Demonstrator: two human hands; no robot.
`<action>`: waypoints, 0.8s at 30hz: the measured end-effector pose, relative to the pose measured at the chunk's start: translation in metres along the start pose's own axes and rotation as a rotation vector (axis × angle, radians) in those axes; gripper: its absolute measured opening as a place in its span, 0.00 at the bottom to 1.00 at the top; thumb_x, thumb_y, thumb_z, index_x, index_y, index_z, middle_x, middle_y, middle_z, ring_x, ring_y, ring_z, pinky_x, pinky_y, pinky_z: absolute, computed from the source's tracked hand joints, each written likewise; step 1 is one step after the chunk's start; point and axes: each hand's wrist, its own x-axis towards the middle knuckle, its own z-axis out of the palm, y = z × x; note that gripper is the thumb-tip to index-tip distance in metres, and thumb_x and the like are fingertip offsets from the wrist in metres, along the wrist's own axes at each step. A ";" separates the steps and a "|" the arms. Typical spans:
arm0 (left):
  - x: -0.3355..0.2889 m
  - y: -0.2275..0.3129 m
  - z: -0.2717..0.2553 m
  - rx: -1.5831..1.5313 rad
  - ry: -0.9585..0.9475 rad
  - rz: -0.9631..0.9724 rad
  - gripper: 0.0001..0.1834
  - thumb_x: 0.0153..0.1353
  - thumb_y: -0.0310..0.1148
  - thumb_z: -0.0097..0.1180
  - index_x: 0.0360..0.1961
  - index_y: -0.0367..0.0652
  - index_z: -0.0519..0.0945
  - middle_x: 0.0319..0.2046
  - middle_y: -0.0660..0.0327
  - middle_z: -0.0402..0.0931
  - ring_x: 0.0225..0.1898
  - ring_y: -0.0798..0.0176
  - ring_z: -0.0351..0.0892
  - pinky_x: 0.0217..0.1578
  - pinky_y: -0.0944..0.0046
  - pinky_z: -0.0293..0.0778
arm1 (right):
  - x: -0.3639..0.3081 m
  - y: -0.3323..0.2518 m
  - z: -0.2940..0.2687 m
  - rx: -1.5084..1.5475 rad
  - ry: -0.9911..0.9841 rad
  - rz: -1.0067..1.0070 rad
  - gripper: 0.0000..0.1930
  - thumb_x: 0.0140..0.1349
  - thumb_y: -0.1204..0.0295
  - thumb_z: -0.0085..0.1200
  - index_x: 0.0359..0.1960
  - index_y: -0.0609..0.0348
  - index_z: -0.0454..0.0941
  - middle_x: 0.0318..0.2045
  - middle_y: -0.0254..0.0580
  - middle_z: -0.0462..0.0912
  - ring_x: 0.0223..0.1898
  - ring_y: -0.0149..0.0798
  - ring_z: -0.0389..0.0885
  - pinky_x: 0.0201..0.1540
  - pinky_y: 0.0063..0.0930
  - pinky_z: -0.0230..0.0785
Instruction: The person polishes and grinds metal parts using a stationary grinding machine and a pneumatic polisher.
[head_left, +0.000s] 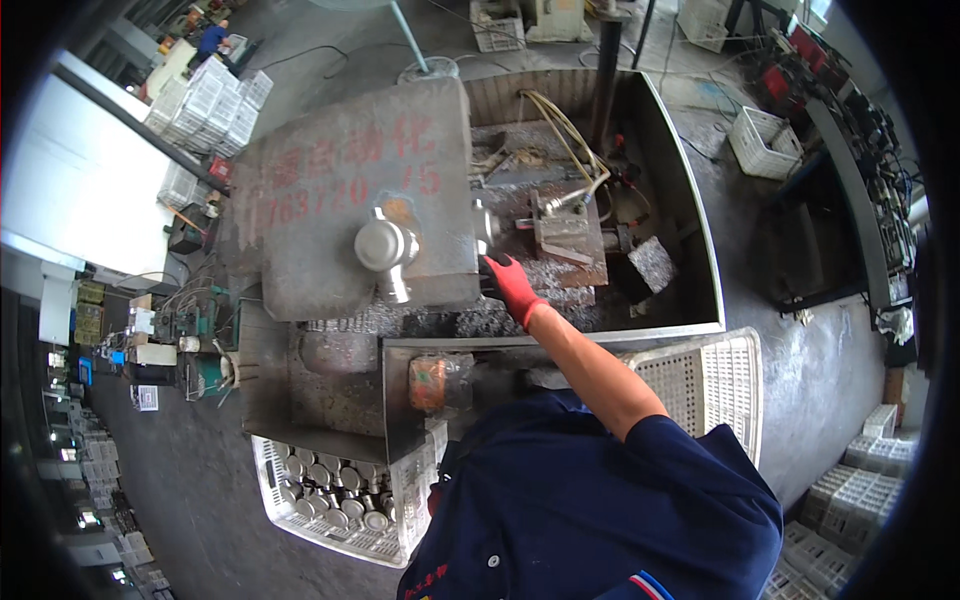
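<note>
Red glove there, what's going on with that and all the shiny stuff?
A person in a dark blue shirt has their red-gloved right hand at a metal part by the edge of a grey panel. I can't tell whether the fingers are closed on it. A second part is on the panel, and more parts lie in a white crate at lower left.

Grey workshop floor (190, 470), bright sheen towards the right. Large white panel (95, 170) at left, dark beam (140, 120) along its upper edge. White crates (208, 105) stacked upper left; more crate stacks (845, 505) lower right. Green machinery (208, 315) left; dark metal frame (845, 180) right. Daylight-bright pane (820, 9) near top right.
</note>
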 end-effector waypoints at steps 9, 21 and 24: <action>-0.015 0.017 -0.017 -0.210 -0.031 -0.019 0.25 0.64 0.50 0.53 0.52 0.41 0.70 0.44 0.37 0.82 0.51 0.35 0.81 0.49 0.37 0.76 | 0.009 0.009 0.029 0.038 -0.024 0.082 0.10 0.68 0.60 0.57 0.35 0.49 0.76 0.22 0.27 0.70 0.19 0.28 0.70 0.20 0.26 0.63; -0.008 0.169 -0.138 -0.465 0.150 0.127 0.23 0.65 0.49 0.52 0.50 0.41 0.72 0.46 0.39 0.81 0.51 0.35 0.81 0.50 0.37 0.76 | 0.033 0.025 -0.012 -0.227 -0.106 0.007 0.21 0.66 0.45 0.55 0.50 0.44 0.80 0.36 0.35 0.84 0.36 0.37 0.83 0.40 0.37 0.75; 0.004 0.198 -0.158 -0.512 0.183 0.164 0.23 0.65 0.49 0.52 0.51 0.41 0.72 0.47 0.40 0.81 0.51 0.36 0.81 0.50 0.37 0.75 | 0.041 0.027 -0.018 -0.093 -0.093 0.065 0.23 0.67 0.45 0.55 0.49 0.49 0.81 0.36 0.36 0.85 0.35 0.40 0.85 0.39 0.39 0.77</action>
